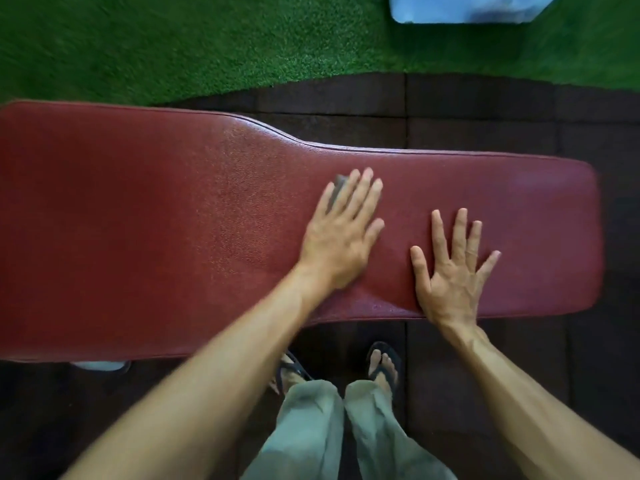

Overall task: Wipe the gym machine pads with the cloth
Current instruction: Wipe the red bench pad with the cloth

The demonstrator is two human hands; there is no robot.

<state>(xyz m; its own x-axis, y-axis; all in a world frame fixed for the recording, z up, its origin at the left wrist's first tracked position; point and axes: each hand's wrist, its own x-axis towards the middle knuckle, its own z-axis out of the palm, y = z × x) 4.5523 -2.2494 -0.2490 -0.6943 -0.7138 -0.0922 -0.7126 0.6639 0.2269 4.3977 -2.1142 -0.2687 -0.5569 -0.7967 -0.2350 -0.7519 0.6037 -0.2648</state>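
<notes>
pad [173, 220]: red pebbled leatherette, slight sheen | turf [173, 46]: green, rough | floor tiles [485, 109]: dark matt rubber

The cloth [337, 188] is hiding almost completely under the left hand [341, 233], only a small grey corner is peeking out past the fingers, so its size and shape aren't showing. That hand is smearing with motion blur too. The red pad [156, 220] is running off the left edge, so its full length is getting cut. A pale blue thing [464, 8] up top is getting cropped and blurred, can't tell what it is. Something pale [100, 366] is poking out from under the pad's near edge, mostly hidden. Both feet are partly disappearing behind the trouser legs.
</notes>
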